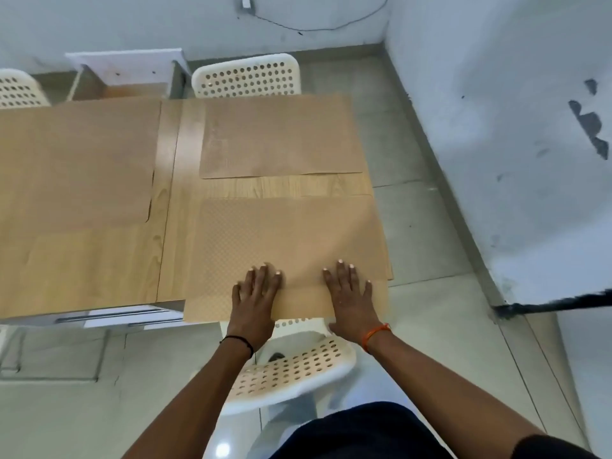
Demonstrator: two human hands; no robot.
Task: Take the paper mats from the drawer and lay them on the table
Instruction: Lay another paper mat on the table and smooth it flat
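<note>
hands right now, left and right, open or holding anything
Left hand: open, fingers flat, pressing on the near paper mat.
Right hand: open, fingers flat, pressing on the same mat.

— What are my hands doing from where you sit?

— I see my bare left hand (256, 293) lying flat, palm down, fingers straight and slightly spread, a thin black band around its wrist.

— And the other?

— My bare right hand (351, 294) matches it, palm down, fingers extended, with an orange thread at the wrist. Both forearms reach forward from the lower edge, angled inward, the hands side by side and apart.
</note>
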